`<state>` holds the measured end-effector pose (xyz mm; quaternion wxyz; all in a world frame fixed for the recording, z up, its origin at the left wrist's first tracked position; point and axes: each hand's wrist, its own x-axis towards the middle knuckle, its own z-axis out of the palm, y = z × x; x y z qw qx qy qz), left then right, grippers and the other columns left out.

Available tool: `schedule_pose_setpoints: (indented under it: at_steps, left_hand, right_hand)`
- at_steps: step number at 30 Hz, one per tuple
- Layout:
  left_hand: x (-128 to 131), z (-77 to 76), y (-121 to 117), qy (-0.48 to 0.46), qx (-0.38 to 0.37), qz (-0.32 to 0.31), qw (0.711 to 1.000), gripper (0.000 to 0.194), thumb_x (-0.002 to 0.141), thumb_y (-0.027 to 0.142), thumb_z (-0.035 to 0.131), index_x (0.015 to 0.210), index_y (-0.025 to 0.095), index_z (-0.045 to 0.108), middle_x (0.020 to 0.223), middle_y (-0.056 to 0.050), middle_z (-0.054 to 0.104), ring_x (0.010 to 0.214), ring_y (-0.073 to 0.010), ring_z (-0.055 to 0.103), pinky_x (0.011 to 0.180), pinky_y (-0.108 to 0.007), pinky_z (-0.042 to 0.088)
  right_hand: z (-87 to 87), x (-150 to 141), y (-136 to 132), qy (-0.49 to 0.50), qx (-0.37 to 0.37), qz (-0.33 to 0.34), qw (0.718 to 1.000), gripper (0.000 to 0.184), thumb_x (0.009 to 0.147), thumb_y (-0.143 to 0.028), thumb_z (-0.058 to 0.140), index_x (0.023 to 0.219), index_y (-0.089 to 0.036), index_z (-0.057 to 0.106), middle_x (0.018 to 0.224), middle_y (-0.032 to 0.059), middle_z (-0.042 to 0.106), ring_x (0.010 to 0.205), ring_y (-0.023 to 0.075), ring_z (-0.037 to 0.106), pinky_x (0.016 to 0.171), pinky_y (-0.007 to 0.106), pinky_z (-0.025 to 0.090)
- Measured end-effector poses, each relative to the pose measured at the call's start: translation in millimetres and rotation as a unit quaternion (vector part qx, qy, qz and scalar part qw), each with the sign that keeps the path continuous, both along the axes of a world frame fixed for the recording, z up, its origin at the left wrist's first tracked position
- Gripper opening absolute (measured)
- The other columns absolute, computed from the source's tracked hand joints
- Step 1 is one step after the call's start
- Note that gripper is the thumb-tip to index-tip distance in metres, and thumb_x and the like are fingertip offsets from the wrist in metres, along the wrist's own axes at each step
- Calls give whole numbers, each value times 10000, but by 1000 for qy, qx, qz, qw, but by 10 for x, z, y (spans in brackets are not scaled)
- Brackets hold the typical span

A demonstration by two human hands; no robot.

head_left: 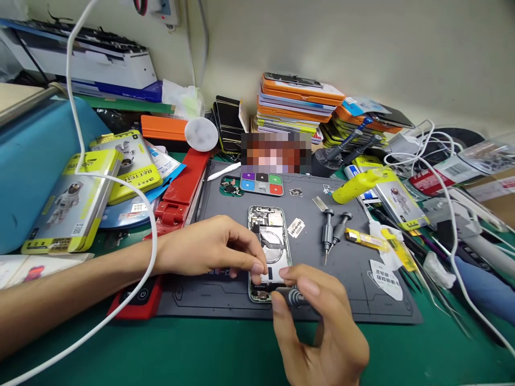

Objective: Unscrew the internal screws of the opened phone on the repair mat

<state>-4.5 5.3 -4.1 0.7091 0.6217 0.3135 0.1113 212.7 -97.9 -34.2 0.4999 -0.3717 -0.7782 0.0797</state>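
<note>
An opened phone lies on the grey work mat with its inner parts and a round coil showing. My left hand reaches over its left side, thumb and fingertips pressed together above the lower half; anything between them is too small to make out. In my right hand, at the phone's lower right corner, a grey screwdriver is gripped between thumb and fingers. Its tip cannot be made out. Two more dark screwdrivers and a razor blade lie right of the phone.
A white cable loops across the left foreground, over my left forearm. A red tool stands along the mat's left edge. Yellow battery boxes lie further left. Tweezers and a yellow bottle are on the right.
</note>
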Motion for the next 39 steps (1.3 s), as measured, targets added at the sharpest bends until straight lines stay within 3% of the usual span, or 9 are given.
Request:
schedule_pose_setpoints:
  at_steps: [3,5,10,14,17,21,27,33,39]
  left_hand:
    - [10,23,3,-13,9,-12,1000,348,1030,463,712,999,126,794,970,-75,826,874,-181,681,725,-245,521]
    - [14,44,2,-4,20,-7,1000,368,1043,492,695,984,137,773,946,-62,820,846,-170,659,736,-249,512]
    - [10,79,-13,10,21,7,1000,381,1039,516,702,914,159,745,854,-27,793,778,-154,620,731,-250,490]
    - [7,83,-19,8,22,7,1000,354,1040,493,705,919,162,735,839,-12,774,781,-154,619,738,-248,485]
    - [5,87,-13,22,39,7,999,335,1065,462,677,916,166,725,852,2,776,744,-131,587,706,-230,461]
    - [2,91,-16,31,40,9,999,293,1062,420,691,916,168,725,840,23,773,709,-108,566,662,-207,436]
    - [2,63,-35,19,16,30,999,266,1044,412,713,936,170,714,820,39,759,660,-89,543,615,-193,433]
    - [8,1,2,-6,-2,34,999,314,968,453,791,960,139,782,907,-37,805,785,-146,652,666,-232,487]
    - [0,-33,4,-18,-9,28,999,256,918,395,844,940,141,820,890,-38,808,820,-162,677,743,-256,522]
  right_hand:
    - [16,-14,-19,16,-22,24,999,763,893,103,495,1603,-168,422,1337,97,650,1217,186,671,965,384,634]
    - [10,-14,-55,18,-29,30,999,771,897,92,497,1617,-172,415,1359,95,658,1233,191,675,948,380,638]
    - [1,-3,-123,27,-36,-16,999,722,944,110,449,1607,-177,467,1354,93,691,1235,195,704,937,378,644]
    - [-7,3,-110,16,-31,25,999,736,932,83,559,1603,-210,488,1393,79,697,1236,203,714,940,386,665]
    - [-19,6,-109,41,-27,5,999,698,966,69,489,1613,-193,488,1413,104,707,1244,239,730,950,450,678]
    - [-32,22,-116,30,-18,-25,999,689,987,-3,576,1634,-211,466,1353,126,750,1177,285,780,900,506,706]
    - [-55,37,-90,37,7,-11,999,720,951,42,595,1626,-187,489,1365,115,733,1092,259,804,887,479,715]
    - [-17,-13,-124,36,-7,-42,998,742,944,35,629,1626,-222,490,1344,120,766,1097,291,809,848,516,730]
    - [-10,-29,-124,41,-25,-53,997,733,948,36,620,1617,-234,495,1303,121,786,1093,307,815,820,533,736]
